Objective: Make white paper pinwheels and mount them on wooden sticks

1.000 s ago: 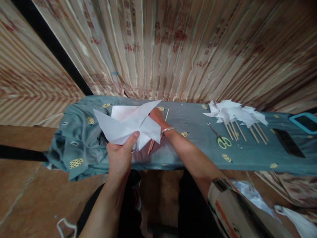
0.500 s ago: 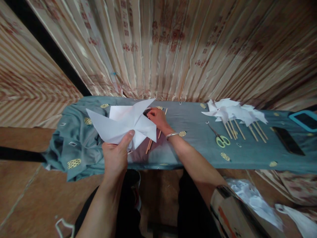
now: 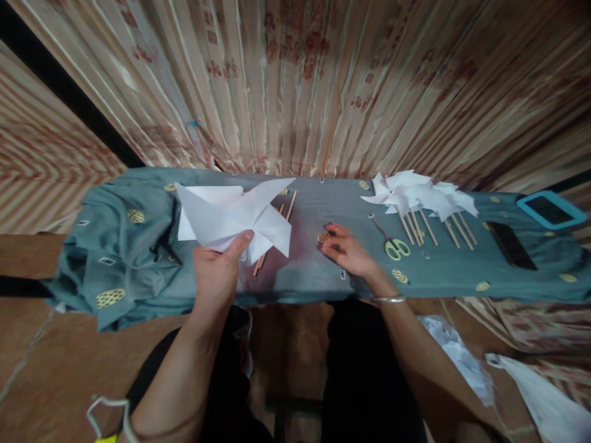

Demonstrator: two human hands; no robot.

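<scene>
Head view: I see the left hand (image 3: 218, 271) still pinching the pinwheel (image 3: 221, 218); the right hand (image 3: 349, 252), spread, has moved away from it, toward the scissors (image 3: 396, 248)

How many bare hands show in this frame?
2. The left hand holds a white paper pinwheel; the right hand is over the grey-green, pineapple-printed cloth, left of the green-handled scissors.

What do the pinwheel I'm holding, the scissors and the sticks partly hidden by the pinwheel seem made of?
The pinwheel looks like matte white paper, given its thin edges and folds. The scissors likely have green plastic handles and metal blades, judging by the colour change. The sticks seem to be unpainted wood or bamboo: plain tan, with no grain visible.
</scene>
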